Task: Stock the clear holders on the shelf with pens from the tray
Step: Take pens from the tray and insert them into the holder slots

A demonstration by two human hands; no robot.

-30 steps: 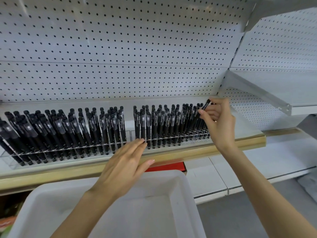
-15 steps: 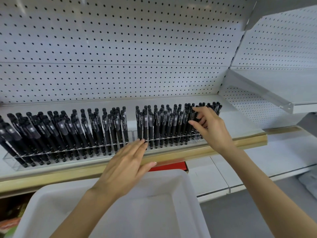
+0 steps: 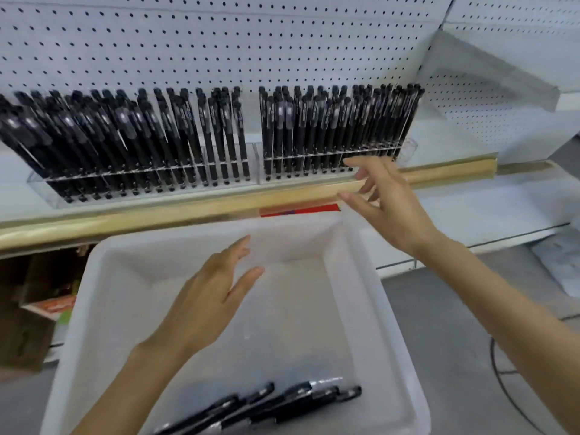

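Note:
Two clear holders stand side by side on the shelf, the left holder (image 3: 40, 189) and the right holder (image 3: 408, 149), both packed with upright black pens (image 3: 329, 127). Below them is a white tray (image 3: 370, 296) with several black pens (image 3: 282, 403) lying at its near end. My left hand (image 3: 207, 306) hovers over the middle of the tray, fingers straight, holding nothing. My right hand (image 3: 389, 202) is in front of the shelf's edge, just below the right holder, fingers spread and empty.
White pegboard (image 3: 219, 42) backs the shelf, whose front has a gold strip (image 3: 188, 208). An angled white shelf (image 3: 489, 70) juts out at the right. Cardboard boxes (image 3: 28, 309) sit under the shelf at the left. A black cable (image 3: 502, 372) lies on the grey floor.
My right hand has let go of the pen in the right holder and dropped below it. My left hand has come back from the shelf edge over the tray. The view has tilted down.

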